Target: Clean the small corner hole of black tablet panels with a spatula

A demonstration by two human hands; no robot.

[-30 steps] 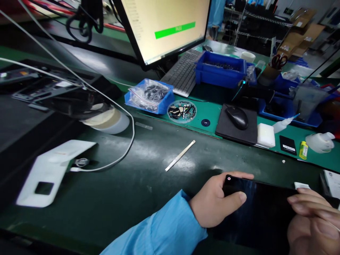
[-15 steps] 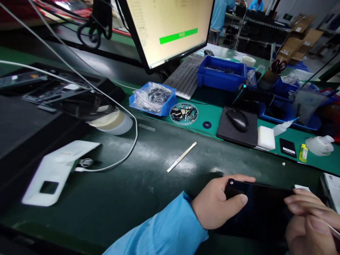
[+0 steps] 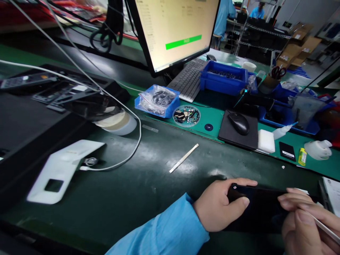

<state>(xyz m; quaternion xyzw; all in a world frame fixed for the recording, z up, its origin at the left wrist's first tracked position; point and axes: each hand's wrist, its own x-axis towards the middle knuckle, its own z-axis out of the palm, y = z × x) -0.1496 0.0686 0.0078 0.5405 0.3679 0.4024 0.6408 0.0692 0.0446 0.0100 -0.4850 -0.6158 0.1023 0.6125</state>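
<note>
My left hand [image 3: 219, 205], in a blue sleeve, is closed round the left end of a dark, glossy smartphone [image 3: 261, 209], thumb on its face and fingers along its far edge. A small round dot shows at the phone's upper left corner. At its right end is my right hand [image 3: 305, 219], closed on a thin white stick [image 3: 325, 229] that slants out to the right edge. The stick's tip is hidden behind the fingers. On the bench left of the hands lies a short cream-coloured stick [image 3: 184, 158], touched by neither hand.
A white bracket [image 3: 57, 173] with a cable stands at left. Along the back are a monitor [image 3: 180, 28], a blue bin of bagged parts [image 3: 158, 101], a round dish of small parts [image 3: 186, 115] and a mouse [image 3: 239, 123]. A white bottle [image 3: 318, 149] stands at right.
My right hand has moved slightly left across the phone, and more of the white stick shows. My left hand keeps its hold. The whole view has shifted a little.
</note>
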